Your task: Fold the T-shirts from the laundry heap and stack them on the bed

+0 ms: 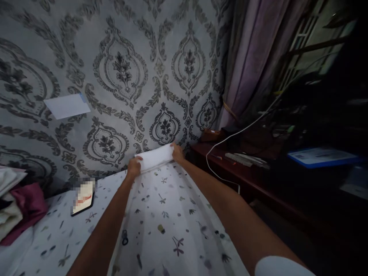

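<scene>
A long white cloth printed with small plants and leaves (163, 214) lies stretched toward the wall on a bed sheet (54, 226) of similar print. At its far end is a plain white folded or rolled band (156, 158); I cannot tell whether this is the cloth's underside or a separate piece. My left hand (134, 167) is closed on the band's left end, thumb on top. The band's right end is gripped by my right hand (177, 153), its fingers partly hidden behind the edge. Both arms reach straight forward along the cloth's sides.
A phone or tablet (84, 197) lies left of my left arm. Clothes (30, 203) are heaped at the far left. On the right stands a dark red wooden surface (212, 163) with a white cable (230, 137). Patterned wallpaper (120, 73) rises behind the bed.
</scene>
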`<state>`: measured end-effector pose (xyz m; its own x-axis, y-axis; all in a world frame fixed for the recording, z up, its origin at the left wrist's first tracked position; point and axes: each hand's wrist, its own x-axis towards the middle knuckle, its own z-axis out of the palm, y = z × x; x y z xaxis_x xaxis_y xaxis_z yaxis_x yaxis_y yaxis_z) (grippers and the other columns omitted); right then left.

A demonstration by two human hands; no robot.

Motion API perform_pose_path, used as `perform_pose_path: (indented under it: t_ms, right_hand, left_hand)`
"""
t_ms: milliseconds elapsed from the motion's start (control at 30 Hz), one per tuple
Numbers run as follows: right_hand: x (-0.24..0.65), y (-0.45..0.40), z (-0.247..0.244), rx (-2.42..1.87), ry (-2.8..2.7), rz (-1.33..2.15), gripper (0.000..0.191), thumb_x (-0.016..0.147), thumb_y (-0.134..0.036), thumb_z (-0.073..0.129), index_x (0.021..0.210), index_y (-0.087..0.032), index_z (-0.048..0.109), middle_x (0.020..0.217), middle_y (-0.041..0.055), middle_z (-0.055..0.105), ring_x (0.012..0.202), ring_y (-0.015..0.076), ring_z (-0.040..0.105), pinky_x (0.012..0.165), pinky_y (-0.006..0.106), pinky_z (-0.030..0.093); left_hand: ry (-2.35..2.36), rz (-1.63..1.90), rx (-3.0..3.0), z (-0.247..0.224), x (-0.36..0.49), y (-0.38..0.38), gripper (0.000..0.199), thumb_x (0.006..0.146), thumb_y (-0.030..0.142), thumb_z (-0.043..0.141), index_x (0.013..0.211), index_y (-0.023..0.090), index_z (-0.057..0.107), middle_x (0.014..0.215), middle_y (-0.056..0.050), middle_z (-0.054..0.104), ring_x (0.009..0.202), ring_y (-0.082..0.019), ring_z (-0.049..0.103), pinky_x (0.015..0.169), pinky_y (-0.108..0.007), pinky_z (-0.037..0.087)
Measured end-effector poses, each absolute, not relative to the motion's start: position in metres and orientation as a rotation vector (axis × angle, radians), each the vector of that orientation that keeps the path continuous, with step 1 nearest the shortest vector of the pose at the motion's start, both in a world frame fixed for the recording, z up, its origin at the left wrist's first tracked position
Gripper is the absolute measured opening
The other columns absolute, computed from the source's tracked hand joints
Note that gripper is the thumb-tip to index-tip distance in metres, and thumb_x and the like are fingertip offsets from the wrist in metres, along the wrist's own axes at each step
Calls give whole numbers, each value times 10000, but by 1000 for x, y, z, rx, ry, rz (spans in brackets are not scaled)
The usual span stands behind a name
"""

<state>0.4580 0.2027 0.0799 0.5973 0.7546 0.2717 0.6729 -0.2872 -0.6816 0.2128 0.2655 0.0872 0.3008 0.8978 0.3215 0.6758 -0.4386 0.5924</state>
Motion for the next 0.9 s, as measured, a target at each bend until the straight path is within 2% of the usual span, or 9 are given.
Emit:
perform_pose_path:
  t_ms: [133,233,333,433,567,733,900]
  right_hand:
    - [462,199,49,-2143,-1245,102,445,927,-71,375,1208,-251,670,1227,90,611,1198,250,491,1011,355,376]
    - [454,189,46,-2204,-1261,54,464,961,-129,344,1308,-259,623,1333,124,567,1271,294,445,1060,443,333]
    - [438,182,52,-2210,-1292,-44,498,988,-197,332,1461,-249,477,1548,138,384,1428,326,267,1131,531,214]
    - [425,178,54,-2148,-1595,-5,512,1024,-350,347,1534,-313,353,1641,59,250,1507,259,142,1184,492,109]
    - [419,172,58,-2186,-1730,139,516,1007,-472,430,1492,-295,443,1626,91,288,1506,280,190,1182,469,124]
    - [383,146,66,-2242,-1700,111,539,1043,-395,360,1548,-210,343,1639,183,201,1512,330,145,1162,542,116]
    - [315,97,53,-2178,-1897,203,534,1033,-411,331,1533,-231,382,1642,168,211,1519,322,157,1172,556,134]
  left_hand:
    - [1535,702,2336,53,216,249,428,904,235,436,1281,257,635,1272,-159,605,1233,-363,531,1004,-574,412]
    - [1569,620,2384,48,213,234,475,925,245,426,1380,275,560,1461,-163,491,1343,-360,448,1052,-585,377]
    - [1490,580,2525,50,210,221,502,940,231,412,1432,254,509,1588,-146,358,1454,-332,318,1108,-558,339]
    - [1361,504,2712,49,206,210,488,986,279,351,1458,254,475,1613,-113,330,1502,-302,237,1140,-551,307]
    - [1404,304,2678,49,192,193,500,1008,350,319,1493,287,425,1623,-98,310,1495,-331,261,1155,-588,264]
    - [1342,211,2656,50,146,152,502,1013,392,344,1499,290,415,1616,-85,327,1512,-293,232,1192,-546,209]
    - [1158,182,2732,47,71,82,511,1028,463,301,1515,324,373,1634,-67,288,1524,-279,190,1198,-559,188]
